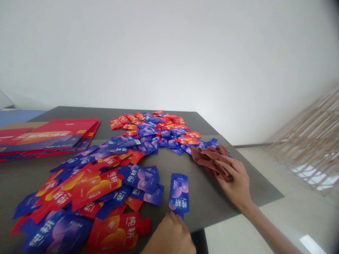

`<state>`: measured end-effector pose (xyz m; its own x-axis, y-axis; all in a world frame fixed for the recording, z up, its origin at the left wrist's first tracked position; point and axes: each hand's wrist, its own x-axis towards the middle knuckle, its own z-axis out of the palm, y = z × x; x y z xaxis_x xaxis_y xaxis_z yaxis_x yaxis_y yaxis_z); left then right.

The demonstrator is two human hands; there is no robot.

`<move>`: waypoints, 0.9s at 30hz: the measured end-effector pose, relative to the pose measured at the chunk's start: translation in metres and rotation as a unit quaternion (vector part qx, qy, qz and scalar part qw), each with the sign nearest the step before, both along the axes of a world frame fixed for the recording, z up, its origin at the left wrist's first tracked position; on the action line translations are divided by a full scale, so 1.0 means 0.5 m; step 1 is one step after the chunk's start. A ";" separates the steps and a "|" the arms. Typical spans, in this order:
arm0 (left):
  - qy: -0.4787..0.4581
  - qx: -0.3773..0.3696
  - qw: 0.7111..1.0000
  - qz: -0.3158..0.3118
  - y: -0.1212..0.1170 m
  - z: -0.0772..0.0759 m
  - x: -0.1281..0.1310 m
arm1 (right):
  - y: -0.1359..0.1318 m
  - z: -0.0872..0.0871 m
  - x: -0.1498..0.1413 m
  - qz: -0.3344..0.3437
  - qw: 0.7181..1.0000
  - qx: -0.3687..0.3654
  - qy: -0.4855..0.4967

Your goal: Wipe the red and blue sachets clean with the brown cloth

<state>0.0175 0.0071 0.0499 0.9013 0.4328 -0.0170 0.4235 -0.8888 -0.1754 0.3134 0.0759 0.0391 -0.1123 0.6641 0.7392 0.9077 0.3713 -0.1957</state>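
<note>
My right hand (237, 181) clasps the brown cloth (215, 160); my left (171, 234) meets the lone blue pouch's (179, 192) near end, its grip unclear.

Prob. packing rm, w/ pouch piles (100, 176)

I count two hands on my feed, one left hand (171, 233) and one right hand (238, 180), and one brown cloth (215, 160). The red sachets (96, 188) and the blue sachets (141, 178) run to dozens together, but they overlap too much for me to get an exact number of either colour. Exactly one blue sachet (179, 192) lies apart from the rest. Of the flat red packages (60, 132), I make out several in a stack; their overlapping edges keep me from an exact count.
</note>
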 end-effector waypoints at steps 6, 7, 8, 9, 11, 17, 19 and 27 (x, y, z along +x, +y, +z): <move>0.013 -0.012 1.000 0.008 0.004 -0.003 -0.002 | -0.006 -0.032 -0.005 0.013 0.999 -0.020 -0.031; 0.010 -0.014 1.000 0.011 0.004 -0.005 -0.002 | -0.005 -0.035 -0.005 0.017 0.999 -0.022 -0.032; 0.006 -0.015 1.000 0.012 0.004 -0.007 -0.002 | -0.004 -0.038 -0.005 0.020 0.999 -0.024 -0.031; 0.003 -0.014 1.000 0.013 0.003 -0.009 -0.003 | -0.003 -0.041 -0.004 0.023 0.999 -0.024 -0.028; -0.002 -0.011 1.000 0.012 0.002 -0.011 -0.004 | 0.001 -0.045 -0.001 0.029 0.999 -0.021 -0.016; 0.001 -0.030 1.000 0.007 0.010 0.007 -0.009 | 0.005 -0.049 0.004 0.021 0.999 -0.035 0.014; -0.005 -0.061 0.998 0.021 0.020 0.020 -0.009 | 0.005 -0.051 0.004 0.018 0.999 -0.045 0.013; -0.112 -0.057 0.985 0.120 0.088 0.007 -0.007 | 0.007 -0.058 0.006 0.018 0.999 -0.040 -0.002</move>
<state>0.0141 0.0510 0.0532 0.7604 0.6402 0.1093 0.6400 -0.7673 0.0408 0.3162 0.0796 0.0099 -0.1401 0.7165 0.6834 0.8950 0.3869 -0.2221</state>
